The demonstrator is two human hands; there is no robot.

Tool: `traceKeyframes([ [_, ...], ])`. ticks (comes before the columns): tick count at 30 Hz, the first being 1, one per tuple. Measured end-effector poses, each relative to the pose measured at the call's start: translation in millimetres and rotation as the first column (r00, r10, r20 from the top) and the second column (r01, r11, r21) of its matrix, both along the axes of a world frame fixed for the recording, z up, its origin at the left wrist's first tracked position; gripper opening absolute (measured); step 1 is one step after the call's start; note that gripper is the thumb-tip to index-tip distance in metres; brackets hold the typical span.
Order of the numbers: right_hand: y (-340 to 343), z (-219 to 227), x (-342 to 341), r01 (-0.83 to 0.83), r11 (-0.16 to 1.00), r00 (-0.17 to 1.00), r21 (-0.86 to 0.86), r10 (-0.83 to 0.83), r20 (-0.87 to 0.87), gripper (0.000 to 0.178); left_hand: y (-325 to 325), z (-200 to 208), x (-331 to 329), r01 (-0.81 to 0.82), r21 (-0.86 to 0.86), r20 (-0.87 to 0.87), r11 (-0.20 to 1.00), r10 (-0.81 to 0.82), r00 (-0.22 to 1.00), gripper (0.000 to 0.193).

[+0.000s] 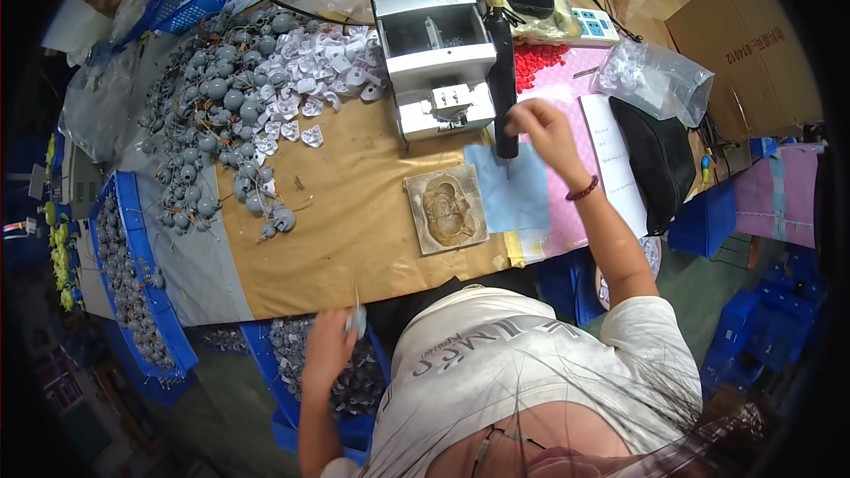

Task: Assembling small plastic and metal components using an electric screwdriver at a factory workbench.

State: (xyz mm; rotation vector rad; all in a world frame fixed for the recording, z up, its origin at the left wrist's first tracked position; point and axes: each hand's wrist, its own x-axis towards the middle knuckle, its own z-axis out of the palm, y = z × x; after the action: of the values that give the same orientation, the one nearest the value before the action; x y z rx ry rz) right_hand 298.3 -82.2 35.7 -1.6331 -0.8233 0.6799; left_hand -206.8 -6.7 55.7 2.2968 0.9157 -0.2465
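My left hand is low, just off the near edge of the table, its fingers pinching a small, smooth grey piece, a little blurred, with something thin standing up from it. Below that hand sits a blue plastic bin filled with more grey parts.

My right hand is raised with its fingers curled in beside the lower end of a smooth black cylindrical tool that hangs upright; I cannot tell whether they touch it or pinch anything.

Left of the tool stands a boxy white-and-silver machine with a dark window. Nearer me lies a square, dull metal block with a rounded hollow, its near edge set back from the table's rim. A thin blue sheet borders the block on the right, over glossy pink covering.

On my left, round grey parts with thin wires make a tangled heap, meeting flat, angular white pieces. Between that heap and the block, creased brown paper leaves a broad open stretch down to the near edge. Small red pieces lie behind the tool.
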Motion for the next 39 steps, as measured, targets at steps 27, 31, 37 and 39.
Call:
traceKeyframes([
  [27,-26,-3,29,0.056,0.994,0.998,0.095,-0.055,-0.013,0.015,118,-44,177,-0.192,0.254,0.525,0.948,0.031,0.851,0.010],
  [31,-25,10,-16,-0.047,0.997,0.984,0.056,0.056,-0.172,0.017,80,-53,160,-0.080,0.262,0.536,0.962,-0.076,0.841,0.012],
  [37,-11,7,-74,-0.350,0.931,0.906,0.105,0.308,0.291,0.013,37,-30,206,-0.058,-0.101,0.674,0.993,0.112,0.730,0.019],
  [39,-5,1,-82,-0.411,0.903,0.840,0.122,0.324,0.436,0.016,22,-34,221,0.084,-0.033,0.697,0.996,-0.037,0.717,0.021],
])
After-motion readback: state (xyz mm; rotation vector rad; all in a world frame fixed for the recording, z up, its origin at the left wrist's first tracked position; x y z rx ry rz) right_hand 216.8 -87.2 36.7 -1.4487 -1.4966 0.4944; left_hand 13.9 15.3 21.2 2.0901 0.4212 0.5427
